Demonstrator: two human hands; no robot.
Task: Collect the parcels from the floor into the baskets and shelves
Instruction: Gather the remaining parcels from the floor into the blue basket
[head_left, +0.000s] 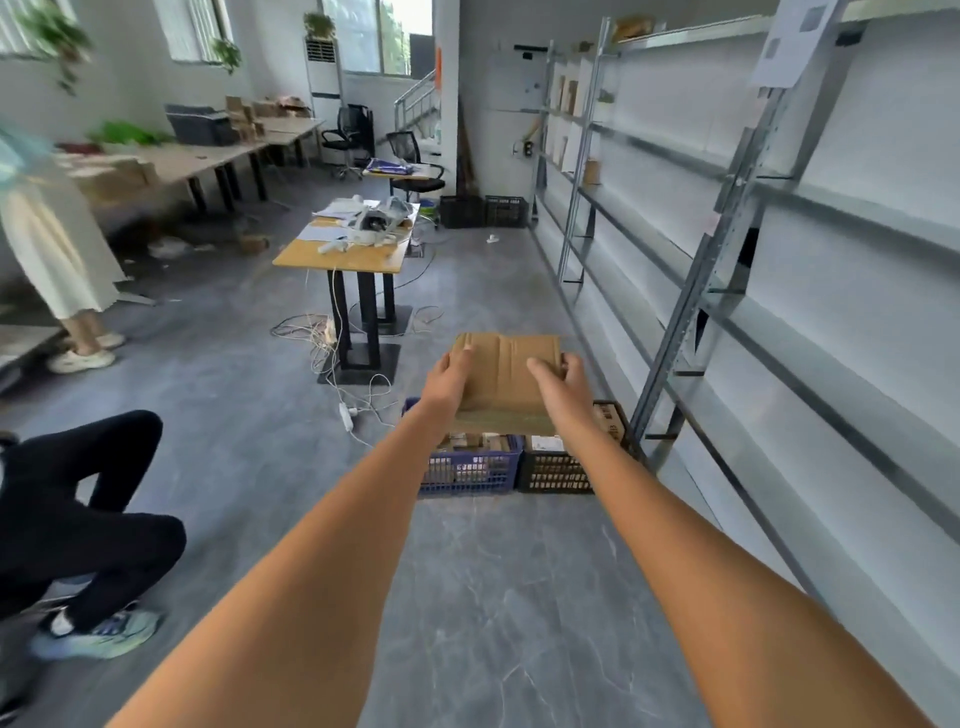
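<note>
A brown cardboard parcel (506, 382) is held out in front of me at arm's length, above two baskets on the floor. My left hand (451, 376) grips its left edge and my right hand (561, 379) grips its right edge, fingers curled over the top. Below it stand a blue basket (470, 470) and a black basket (558, 470), side by side, both holding several parcels. Grey metal shelves (727, 270) run along the right wall, mostly bare, with a few parcels on the far sections.
A small wooden table (345, 257) with clutter stands ahead, loose cables (332, 358) on the floor by its legs. One person crouches at the left (88, 514), another stands at far left (52, 244). Black crates (483, 210) sit at the far wall.
</note>
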